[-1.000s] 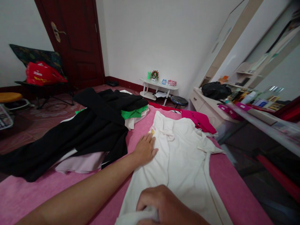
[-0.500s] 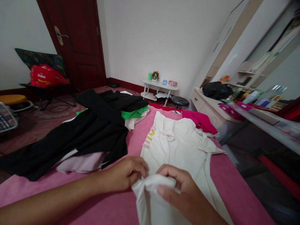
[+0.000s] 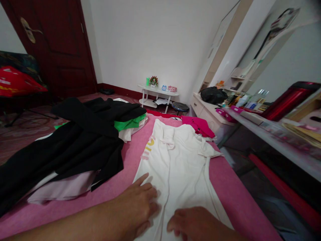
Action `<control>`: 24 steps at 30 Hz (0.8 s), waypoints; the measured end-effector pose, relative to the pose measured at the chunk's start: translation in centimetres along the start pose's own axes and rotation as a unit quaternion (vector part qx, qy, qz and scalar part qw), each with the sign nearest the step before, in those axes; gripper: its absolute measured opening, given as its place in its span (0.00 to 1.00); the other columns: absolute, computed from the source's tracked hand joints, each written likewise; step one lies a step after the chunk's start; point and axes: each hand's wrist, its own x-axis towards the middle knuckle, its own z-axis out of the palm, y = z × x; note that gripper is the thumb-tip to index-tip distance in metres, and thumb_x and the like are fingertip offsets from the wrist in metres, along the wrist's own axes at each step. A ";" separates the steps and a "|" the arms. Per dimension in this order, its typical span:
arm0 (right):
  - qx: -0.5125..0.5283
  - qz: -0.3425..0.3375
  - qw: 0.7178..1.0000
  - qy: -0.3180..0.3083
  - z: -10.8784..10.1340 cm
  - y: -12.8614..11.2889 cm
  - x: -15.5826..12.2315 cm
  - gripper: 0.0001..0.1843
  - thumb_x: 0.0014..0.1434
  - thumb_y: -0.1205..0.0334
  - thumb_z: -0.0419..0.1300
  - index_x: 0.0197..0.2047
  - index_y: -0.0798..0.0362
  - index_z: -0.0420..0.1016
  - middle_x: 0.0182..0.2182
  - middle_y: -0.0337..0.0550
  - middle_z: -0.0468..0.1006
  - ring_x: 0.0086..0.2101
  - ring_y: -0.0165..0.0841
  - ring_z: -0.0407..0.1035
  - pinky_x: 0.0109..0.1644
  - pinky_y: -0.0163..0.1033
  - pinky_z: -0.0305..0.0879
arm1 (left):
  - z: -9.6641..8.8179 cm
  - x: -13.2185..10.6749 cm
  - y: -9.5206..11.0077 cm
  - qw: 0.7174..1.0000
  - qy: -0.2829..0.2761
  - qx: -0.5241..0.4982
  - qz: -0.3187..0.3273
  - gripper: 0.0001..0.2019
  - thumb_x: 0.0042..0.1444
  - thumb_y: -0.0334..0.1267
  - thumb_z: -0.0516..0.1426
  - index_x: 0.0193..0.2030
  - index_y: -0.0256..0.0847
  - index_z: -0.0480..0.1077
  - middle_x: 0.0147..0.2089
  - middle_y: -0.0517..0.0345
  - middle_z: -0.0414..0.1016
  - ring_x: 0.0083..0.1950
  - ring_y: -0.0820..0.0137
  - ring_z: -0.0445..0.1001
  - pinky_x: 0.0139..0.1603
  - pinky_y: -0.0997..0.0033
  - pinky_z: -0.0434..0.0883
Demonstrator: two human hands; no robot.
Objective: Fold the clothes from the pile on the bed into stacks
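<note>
A white garment (image 3: 180, 164) lies lengthwise on the pink bed cover (image 3: 225, 187), folded narrow, with yellow and pink lettering near its far left side. My left hand (image 3: 136, 204) rests flat on the garment's near left part, fingers stretched and a little apart. My right hand (image 3: 193, 222) lies palm down on the near end of the same garment, fingers extended against the cloth. Neither hand grips the fabric.
A heap of black clothes (image 3: 75, 140) with a green piece (image 3: 129, 123) and pale pieces lies to the left. A magenta garment (image 3: 198, 124) sits at the bed's far end. A cluttered dresser (image 3: 213, 113) and shelf stand right; a low white table (image 3: 157, 93) stands by the wall.
Both hands held up the bunched near end of the white garment half a second ago; now the cloth lies flat and both hands press on it. The view has shifted right.
</note>
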 end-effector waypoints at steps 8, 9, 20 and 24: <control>-0.161 0.369 0.876 0.267 -0.2 7.5 -5.8 0.20 0.56 0.59 0.56 0.53 0.51 0.69 0.50 0.52 0.72 0.40 0.42 0.72 0.37 0.40 0.63 | 3.1 6.7 -3.4 0.996 0.080 -0.003 -0.026 0.19 0.56 0.41 0.58 0.53 0.37 0.69 0.55 0.43 0.67 0.55 0.56 0.67 0.55 0.60 0.67; -0.154 0.385 0.868 0.272 0.1 8.2 -6.6 0.21 0.56 0.57 0.57 0.53 0.52 0.69 0.49 0.53 0.73 0.40 0.42 0.72 0.37 0.40 0.63 | 3.0 7.2 -3.3 0.996 0.080 0.005 -0.032 0.14 0.57 0.41 0.57 0.47 0.37 0.71 0.51 0.44 0.70 0.52 0.57 0.69 0.53 0.60 0.69; 0.229 0.231 0.915 0.238 -0.5 4.6 -5.0 0.05 0.55 0.63 0.53 0.29 0.53 0.67 0.20 0.34 0.67 0.23 0.27 0.61 0.25 0.31 0.52 | 3.8 10.1 -0.6 0.984 0.110 -0.131 0.044 0.32 0.57 0.39 0.55 0.67 0.46 0.48 0.48 0.51 0.73 0.46 0.63 0.72 0.47 0.66 0.69; 0.283 0.180 0.912 0.237 -2.6 5.8 -2.9 0.07 0.53 0.63 0.52 0.33 0.54 0.71 0.21 0.34 0.68 0.22 0.28 0.62 0.25 0.31 0.55 | 5.1 10.8 0.4 0.973 0.121 -0.190 0.056 0.24 0.58 0.43 0.54 0.61 0.46 0.58 0.43 0.55 0.74 0.43 0.64 0.72 0.43 0.68 0.68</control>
